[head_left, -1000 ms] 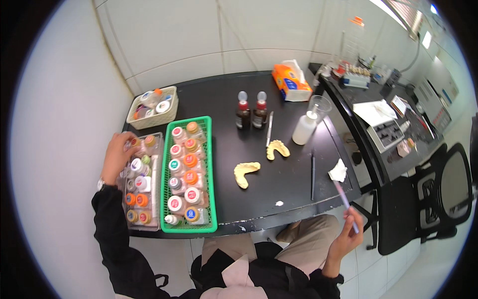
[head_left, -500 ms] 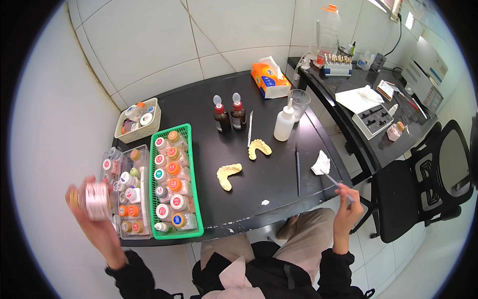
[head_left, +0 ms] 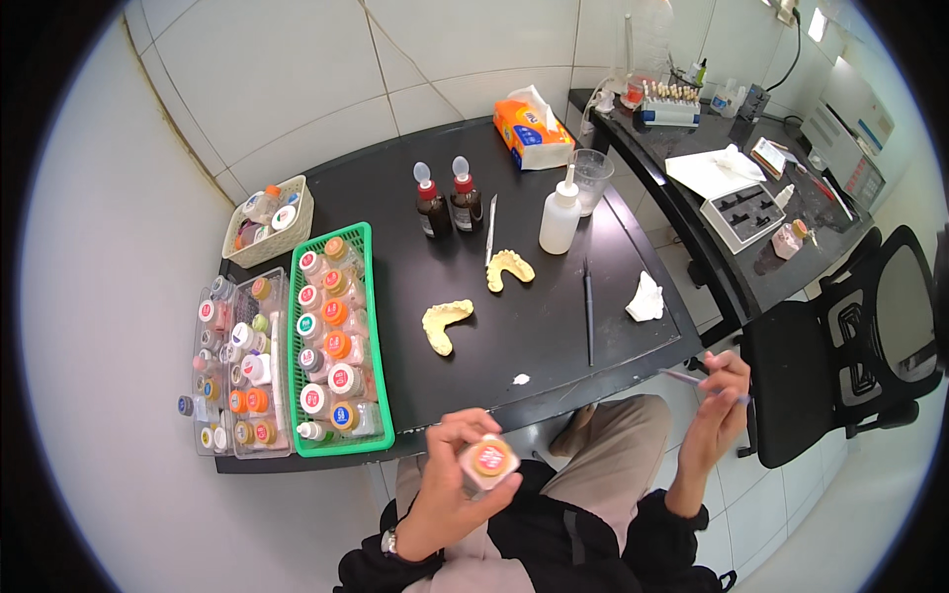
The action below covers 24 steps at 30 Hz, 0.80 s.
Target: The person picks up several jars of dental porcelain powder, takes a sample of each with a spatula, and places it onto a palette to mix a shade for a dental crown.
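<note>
My left hand [head_left: 440, 499] is closed around a small square jar [head_left: 474, 478] with an orange-gold lid and red label, held over my lap. Between the fingers of my right hand [head_left: 714, 425] is a slim, pen-like tool [head_left: 680, 377]; its kind is unclear. That hand is off the table's right front corner, near a crumpled white tissue [head_left: 646, 297]. Two pale yellow dental casts, one nearer [head_left: 440, 327] and one farther [head_left: 508, 269], lie mid-table. Right of them rests a dark-handled tool [head_left: 590, 321].
At left stand a green basket [head_left: 387, 415] of jars, clear plastic trays [head_left: 282, 450] of bottles and a cream basket [head_left: 301, 219]. Farther back are two brown bottles [head_left: 433, 215] [head_left: 468, 208], a squeeze bottle [head_left: 560, 225], a cup [head_left: 593, 176] and tissue pack [head_left: 534, 133]. An office chair [head_left: 801, 395] stands right.
My left hand has brought the jar from above the left trays to over my lap, lid now facing up. My right hand has drawn the tool away from the tissue, to the right.
</note>
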Each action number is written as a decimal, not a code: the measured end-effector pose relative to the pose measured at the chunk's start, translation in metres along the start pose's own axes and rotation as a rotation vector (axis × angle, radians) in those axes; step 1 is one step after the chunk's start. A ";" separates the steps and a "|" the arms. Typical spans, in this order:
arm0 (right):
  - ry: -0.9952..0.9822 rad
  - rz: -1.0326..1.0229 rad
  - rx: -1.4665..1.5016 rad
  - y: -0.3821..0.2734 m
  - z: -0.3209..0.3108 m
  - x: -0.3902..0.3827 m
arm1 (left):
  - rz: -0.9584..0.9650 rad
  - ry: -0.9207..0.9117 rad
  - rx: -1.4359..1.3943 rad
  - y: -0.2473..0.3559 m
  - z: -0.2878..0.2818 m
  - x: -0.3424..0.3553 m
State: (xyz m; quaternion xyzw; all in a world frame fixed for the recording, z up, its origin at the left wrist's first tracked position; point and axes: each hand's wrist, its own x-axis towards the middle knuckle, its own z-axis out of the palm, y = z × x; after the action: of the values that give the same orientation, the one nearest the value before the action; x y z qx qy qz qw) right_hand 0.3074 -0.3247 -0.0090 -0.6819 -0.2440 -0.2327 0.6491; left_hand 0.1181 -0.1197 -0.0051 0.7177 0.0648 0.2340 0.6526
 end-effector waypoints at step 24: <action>-0.401 0.004 -0.704 0.026 0.035 0.062 | 0.031 -0.211 0.151 -0.019 -0.014 -0.001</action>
State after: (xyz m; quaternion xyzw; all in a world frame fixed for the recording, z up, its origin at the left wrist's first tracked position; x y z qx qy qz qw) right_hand 0.3718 -0.2890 0.0086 -0.8947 -0.2701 -0.1633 0.3160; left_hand 0.1150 -0.1049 -0.0227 0.7862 0.0021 0.1621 0.5963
